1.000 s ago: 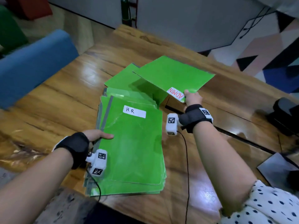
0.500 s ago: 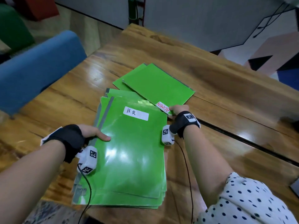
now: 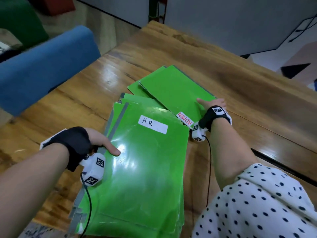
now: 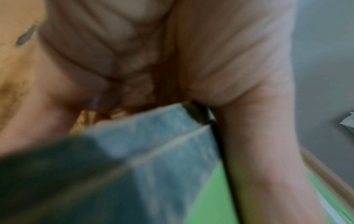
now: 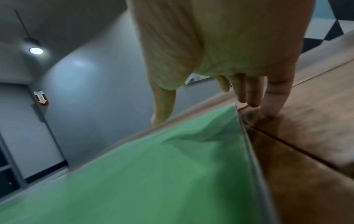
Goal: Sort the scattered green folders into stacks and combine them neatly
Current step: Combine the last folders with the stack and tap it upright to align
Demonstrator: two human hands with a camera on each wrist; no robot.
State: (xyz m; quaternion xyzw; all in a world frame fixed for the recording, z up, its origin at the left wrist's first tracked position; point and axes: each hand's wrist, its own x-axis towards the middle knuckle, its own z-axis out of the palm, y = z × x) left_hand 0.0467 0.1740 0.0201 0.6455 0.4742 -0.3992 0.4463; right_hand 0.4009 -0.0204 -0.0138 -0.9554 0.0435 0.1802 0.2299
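Observation:
A stack of green folders, its top one labelled H.R, lies in front of me. My left hand grips its left edge, thumb on the cover; the left wrist view shows the curled fingers round the grey spine. Beyond the stack, a green folder labelled ADMIN lies flat, overlapping another green folder. My right hand is at its right edge. The thumb reaches over the ADMIN folder, and the straight fingers touch the table beside its corner.
The wooden table runs far and right, with a dark seam across it. A blue chair back stands off the left edge. The stack's near end hangs at the table's front edge.
The right hand has lowered the ADMIN folder onto the far folder, let go of its labelled corner and slid up along its right edge. The left hand has kept its hold.

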